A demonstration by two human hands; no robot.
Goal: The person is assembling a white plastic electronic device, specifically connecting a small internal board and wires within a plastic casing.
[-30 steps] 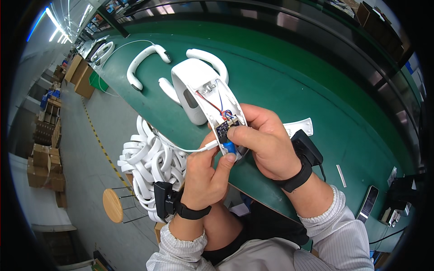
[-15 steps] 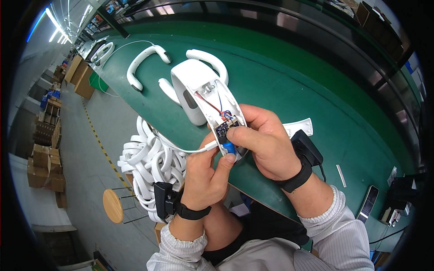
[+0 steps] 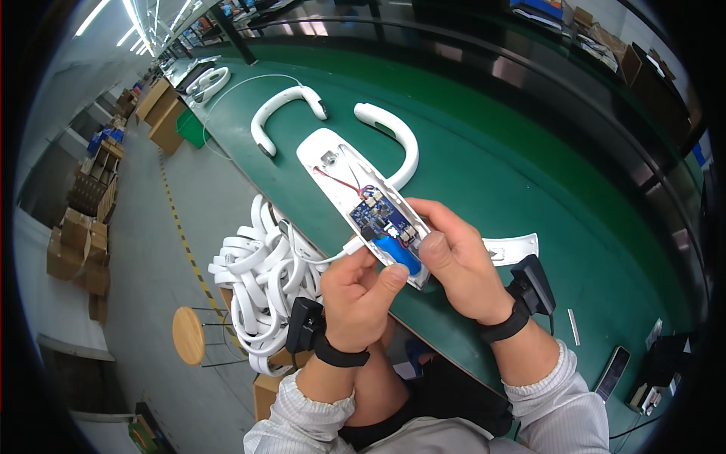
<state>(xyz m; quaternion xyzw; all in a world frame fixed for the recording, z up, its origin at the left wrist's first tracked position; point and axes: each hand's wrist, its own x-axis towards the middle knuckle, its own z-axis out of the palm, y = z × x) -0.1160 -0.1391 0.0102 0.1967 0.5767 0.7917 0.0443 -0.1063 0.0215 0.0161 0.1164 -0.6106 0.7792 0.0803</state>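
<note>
Between my hands is a white curved device housing (image 3: 321, 145), opened up. Inside it show a dark blue circuit board (image 3: 372, 207), a blue cylindrical battery (image 3: 401, 256) and thin red and blue wires (image 3: 336, 178). My left hand (image 3: 354, 303) grips the lower left side, its thumb near the battery. A white cable plug (image 3: 353, 246) meets the housing's left side just above that hand. My right hand (image 3: 467, 271) is closed on the right edge, thumb on the near rim and fingers behind. A white cover piece (image 3: 514, 249) lies on the table beyond my right wrist.
Two white curved bands (image 3: 283, 106) (image 3: 408, 144) lie on the green table (image 3: 484, 163). Left of its edge is a heap of white bands (image 3: 261, 280), with a wooden stool (image 3: 188, 335) beside it. A phone (image 3: 613, 371) and a thin white strip (image 3: 573, 327) lie at right.
The housing has turned so its open inside faces up more. My right thumb has moved off the circuit board to the housing's right rim, uncovering board and battery. The view has shifted slightly.
</note>
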